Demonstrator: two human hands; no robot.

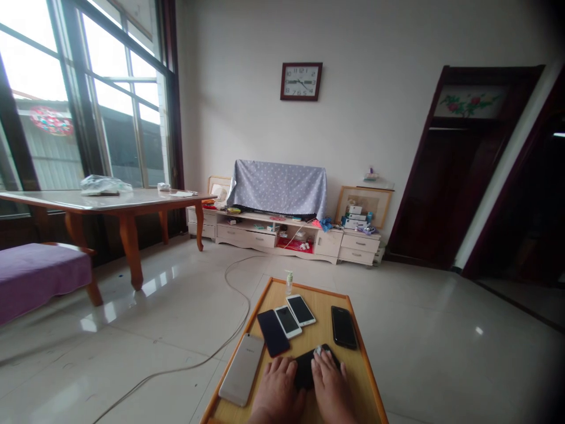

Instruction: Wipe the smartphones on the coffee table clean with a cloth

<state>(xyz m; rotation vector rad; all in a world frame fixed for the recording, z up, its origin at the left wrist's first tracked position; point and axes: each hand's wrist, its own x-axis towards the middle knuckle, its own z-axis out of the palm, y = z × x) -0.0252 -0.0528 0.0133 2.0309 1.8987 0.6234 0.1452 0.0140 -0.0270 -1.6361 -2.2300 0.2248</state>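
My hands lie side by side at the near end of a low wooden table [329, 312] with an orange edge. Between them sits a black phone [305, 368], and my left hand [277, 391] rests flat against its left side. My right hand [331, 388] lies on its right part, with a small grey cloth [318, 351] at the fingertips. Several other phones lie farther up the table, including a silver-gold phone [241, 370], a dark phone [273, 333], a white phone [288, 321], and a black phone [344, 327]. A small pump bottle [288, 282] stands at the far end.
A white cable [229, 347] runs across the tiled floor left of the low table. A purple bench [39, 280] and a wooden table [106, 200] stand to the left. A cream cabinet [282, 235] stands against the far wall, and a dark door frame [459, 165] is on the right.
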